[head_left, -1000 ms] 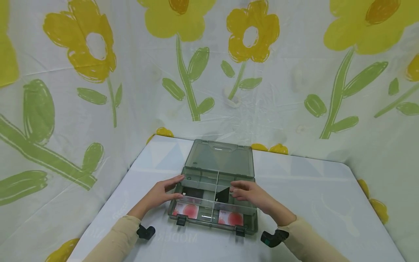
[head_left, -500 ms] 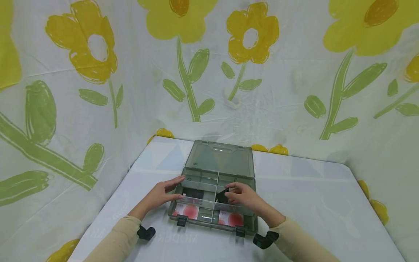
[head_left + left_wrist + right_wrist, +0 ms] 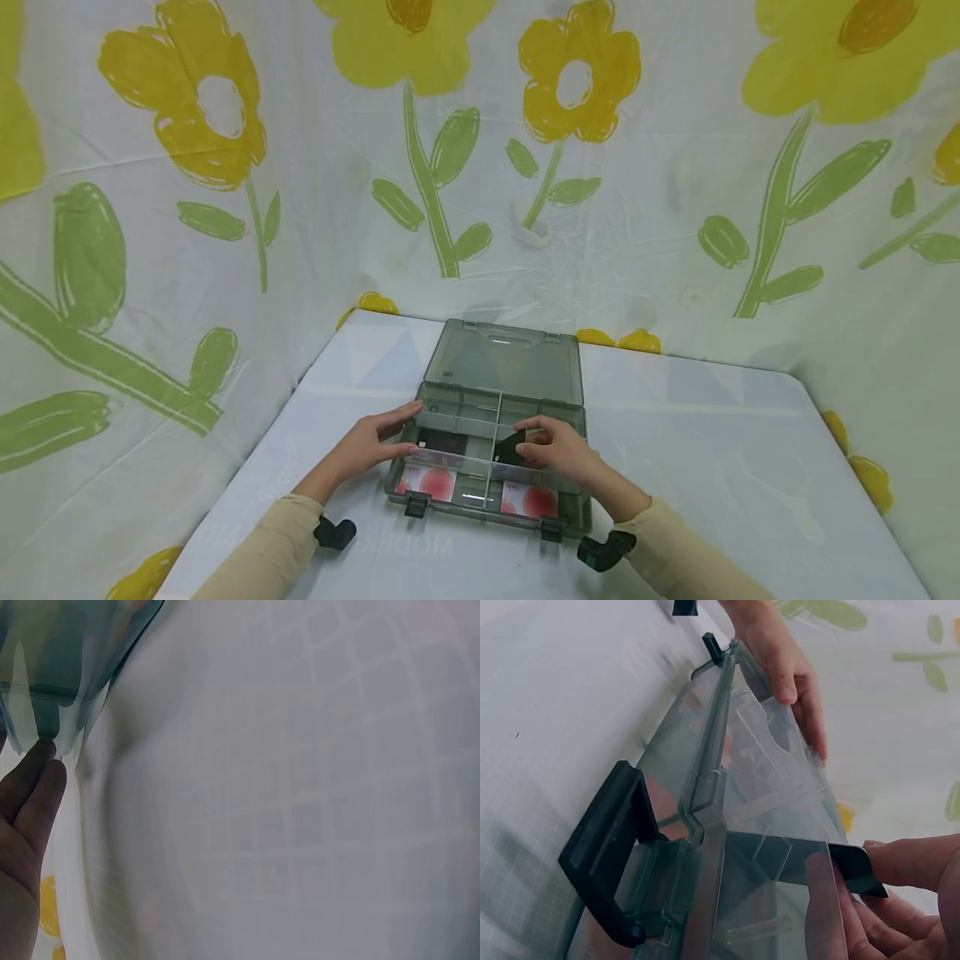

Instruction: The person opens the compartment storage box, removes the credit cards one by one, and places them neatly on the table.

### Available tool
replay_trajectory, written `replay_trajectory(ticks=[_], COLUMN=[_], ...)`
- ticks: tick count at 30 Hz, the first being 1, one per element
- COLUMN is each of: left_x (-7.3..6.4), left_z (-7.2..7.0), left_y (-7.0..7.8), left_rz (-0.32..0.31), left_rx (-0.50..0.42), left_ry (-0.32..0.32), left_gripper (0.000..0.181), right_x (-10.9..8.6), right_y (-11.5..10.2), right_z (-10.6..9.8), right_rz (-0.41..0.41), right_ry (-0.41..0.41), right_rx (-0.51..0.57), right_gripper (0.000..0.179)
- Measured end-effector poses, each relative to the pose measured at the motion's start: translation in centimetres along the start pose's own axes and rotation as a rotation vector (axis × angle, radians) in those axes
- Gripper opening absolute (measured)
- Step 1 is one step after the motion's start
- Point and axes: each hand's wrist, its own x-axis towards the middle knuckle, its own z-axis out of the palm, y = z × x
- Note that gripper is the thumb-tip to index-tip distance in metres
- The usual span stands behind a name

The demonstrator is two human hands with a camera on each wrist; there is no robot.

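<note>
A smoky grey plastic compartment box [image 3: 471, 486] lies on the table with its lid folded back. Thumb and fingers of my right hand [image 3: 561, 450] pinch a black card [image 3: 507, 451], which stands tilted in the right middle compartment. In the right wrist view, the card's end [image 3: 856, 870] shows between thumb and fingers, above the clear wall. My left hand [image 3: 367, 440] touches the box's left edge, its fingers fairly straight and its thumb apart from them. Another dark card [image 3: 442, 442] lies in the left middle compartment. Red-and-white cards, one left [image 3: 426, 483] and one right [image 3: 529, 500], lie in the front row.
The lid [image 3: 510, 358] lies behind the box, towards the flowered curtain [image 3: 637, 208]. Two black latches stick out at the front, one left [image 3: 416, 504] and one right [image 3: 551, 529]. White table [image 3: 697, 467] surface spreads to both sides.
My right hand has moved slightly left and its fingers have come together on the black card; during the last half second it has hardly moved. The left hand stays put.
</note>
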Motion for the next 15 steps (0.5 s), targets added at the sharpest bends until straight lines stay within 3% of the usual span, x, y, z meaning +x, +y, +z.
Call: replay_trajectory(ticks=[15], left_x=[0.02], left_z=[-0.01], left_y=[-0.02], left_rz=[-0.007], left_rx=[-0.004], left_ry=[0.003], left_gripper=[0.074], right_x=[-0.37], right_y=[0.2], right_z=[-0.47], right_rz=[0.006], right_ry=[0.023], right_rx=[-0.033], right_gripper=[0.039])
